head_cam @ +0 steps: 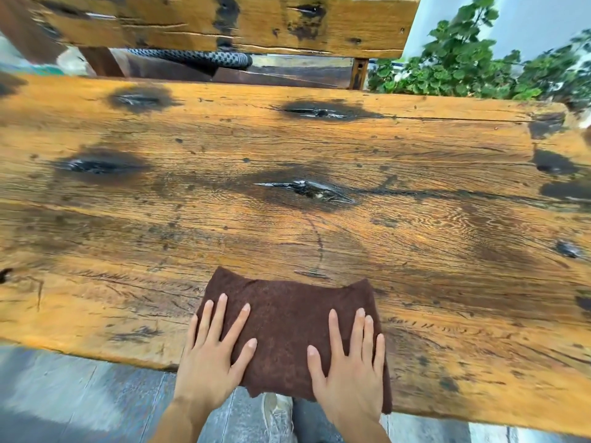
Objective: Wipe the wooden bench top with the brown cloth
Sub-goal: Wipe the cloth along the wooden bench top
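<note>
1. Brown cloth (287, 334), a dark fuzzy rectangle: lies flat at the near edge of the wooden bench top (287, 225), its near hem hanging just over the edge.
2. Left hand (212, 356): fingers straight and spread, pressing flat on the cloth's left part.
3. Right hand (348, 366): likewise flat and open on the right part.
4. Relation: cloth's long axis runs left to right; unwiped plank with dark knots extends away, beyond both hands equally.

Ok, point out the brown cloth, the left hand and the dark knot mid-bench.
brown cloth (287, 321), head view, bare middle of the fabric.
left hand (208, 359), head view, back of the hand.
dark knot (307, 188), head view, its glossy core.
</note>
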`<state>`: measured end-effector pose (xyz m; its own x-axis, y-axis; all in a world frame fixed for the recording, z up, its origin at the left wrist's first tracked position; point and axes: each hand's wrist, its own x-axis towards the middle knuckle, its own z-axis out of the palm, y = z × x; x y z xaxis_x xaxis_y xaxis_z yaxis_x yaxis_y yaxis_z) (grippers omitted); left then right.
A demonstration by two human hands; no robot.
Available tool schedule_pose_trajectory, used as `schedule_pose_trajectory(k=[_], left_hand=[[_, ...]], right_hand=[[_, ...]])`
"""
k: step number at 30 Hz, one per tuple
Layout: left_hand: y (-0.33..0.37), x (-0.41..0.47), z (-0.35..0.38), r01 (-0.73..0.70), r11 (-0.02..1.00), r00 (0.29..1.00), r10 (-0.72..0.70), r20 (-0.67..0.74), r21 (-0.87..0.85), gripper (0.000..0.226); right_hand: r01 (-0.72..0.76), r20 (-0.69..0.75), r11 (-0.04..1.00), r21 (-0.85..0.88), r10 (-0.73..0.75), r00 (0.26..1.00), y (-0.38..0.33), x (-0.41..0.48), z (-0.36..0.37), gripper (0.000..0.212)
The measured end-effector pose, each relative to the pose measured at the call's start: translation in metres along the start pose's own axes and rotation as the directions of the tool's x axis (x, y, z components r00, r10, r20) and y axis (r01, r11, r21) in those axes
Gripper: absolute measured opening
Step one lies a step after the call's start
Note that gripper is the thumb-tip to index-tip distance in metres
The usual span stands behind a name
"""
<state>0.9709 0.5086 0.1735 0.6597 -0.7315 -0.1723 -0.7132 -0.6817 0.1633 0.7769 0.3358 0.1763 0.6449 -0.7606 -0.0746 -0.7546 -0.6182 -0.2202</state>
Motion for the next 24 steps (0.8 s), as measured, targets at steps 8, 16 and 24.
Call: schedule_pose_trajectory(k=[8,16,24], left_hand=[[0.003,0.015,0.000,0.036,0.999,0.999,-0.037,-0.018,-0.013,0.068],[-0.002,0.050,-0.011,0.033,0.999,0.999,-0.032,0.019,-0.031,0.072],[-0.013,0.090,-0.019,0.064,0.997,0.998,-0.063,0.028,-0.030,0.073]], right_hand=[[-0.047,-0.092,0.999,-0.003,0.046,0.995,-0.004,0.007,0.006,0.074],[-0.111,-0.092,0.993,-0.047,0.106,0.990,-0.006,0.015,0.010,0.084],[-0.110,-0.063,0.993,-0.037,0.107,0.992,-0.018,0.063,0.005,0.083]])
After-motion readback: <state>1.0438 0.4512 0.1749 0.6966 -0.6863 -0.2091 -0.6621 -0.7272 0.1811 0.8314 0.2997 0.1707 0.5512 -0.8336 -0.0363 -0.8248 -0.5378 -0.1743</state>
